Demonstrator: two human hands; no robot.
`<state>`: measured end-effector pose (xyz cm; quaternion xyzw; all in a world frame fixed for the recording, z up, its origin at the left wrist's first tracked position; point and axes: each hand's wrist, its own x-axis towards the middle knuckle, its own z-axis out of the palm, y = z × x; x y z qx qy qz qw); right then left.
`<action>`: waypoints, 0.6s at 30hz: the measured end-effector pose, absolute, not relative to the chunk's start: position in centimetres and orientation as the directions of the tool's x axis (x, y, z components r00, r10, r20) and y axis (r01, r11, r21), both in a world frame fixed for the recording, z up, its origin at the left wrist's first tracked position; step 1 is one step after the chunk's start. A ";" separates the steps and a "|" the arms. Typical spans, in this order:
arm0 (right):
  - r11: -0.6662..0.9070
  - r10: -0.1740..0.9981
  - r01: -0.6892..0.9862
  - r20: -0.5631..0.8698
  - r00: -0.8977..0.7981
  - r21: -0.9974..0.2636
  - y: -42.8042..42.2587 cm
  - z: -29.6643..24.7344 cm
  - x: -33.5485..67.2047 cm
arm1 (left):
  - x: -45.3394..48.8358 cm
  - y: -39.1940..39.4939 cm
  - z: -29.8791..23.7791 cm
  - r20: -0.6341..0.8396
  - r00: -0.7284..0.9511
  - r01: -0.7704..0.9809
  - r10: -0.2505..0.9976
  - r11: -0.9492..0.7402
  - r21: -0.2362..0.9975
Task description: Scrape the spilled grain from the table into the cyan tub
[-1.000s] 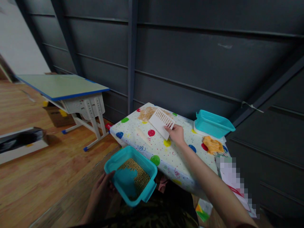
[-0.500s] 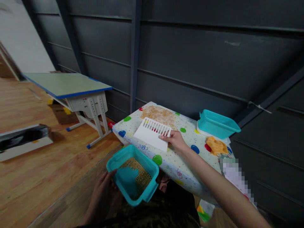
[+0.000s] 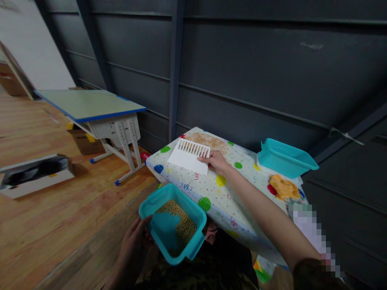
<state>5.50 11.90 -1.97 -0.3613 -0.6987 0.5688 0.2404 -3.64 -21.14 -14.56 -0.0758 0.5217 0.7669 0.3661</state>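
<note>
My left hand (image 3: 137,231) grips the left rim of a turquoise plastic bin (image 3: 165,225), thumb over the edge, just below the table's front edge. Round tan beans (image 3: 181,219) cover part of its bottom, mostly toward the right. In my right hand (image 3: 215,160) is a flat white slotted scoop (image 3: 190,161), pinched at its right side. The scoop's slotted end points to the far side, over or on the cloth beside loose beans (image 3: 211,141) and crumbs. I cannot tell whether it touches the cloth.
A balloon-print cloth covers the table (image 3: 238,201). At its right stand a second turquoise bin (image 3: 287,158) and an orange cloth (image 3: 284,187). A dark panelled wall (image 3: 248,72) rises behind. To the left are a green-topped desk (image 3: 93,104) and a white box (image 3: 39,177) on the floor.
The scoop in my right hand has moved away from me, toward the spread of loose beans. My left hand still holds the bin. The whole view has shifted slightly.
</note>
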 end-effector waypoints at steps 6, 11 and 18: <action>-0.006 0.784 0.184 -0.119 -0.609 -0.983 12.1 -0.3 5.4 | -3.7 -21.5 -14.9 -0.499 -0.678 -0.686 0.540 -0.219 0.694; -0.006 0.739 0.139 -0.098 -0.667 -0.990 10.9 0.3 9.8 | -4.1 -21.3 -15.2 -0.506 -0.684 -0.686 0.525 -0.227 0.691; -0.027 0.652 0.221 -0.185 -0.735 -0.975 8.9 -0.8 14.0 | -3.5 -21.0 -14.2 -0.477 -0.706 -0.661 0.523 -0.245 0.709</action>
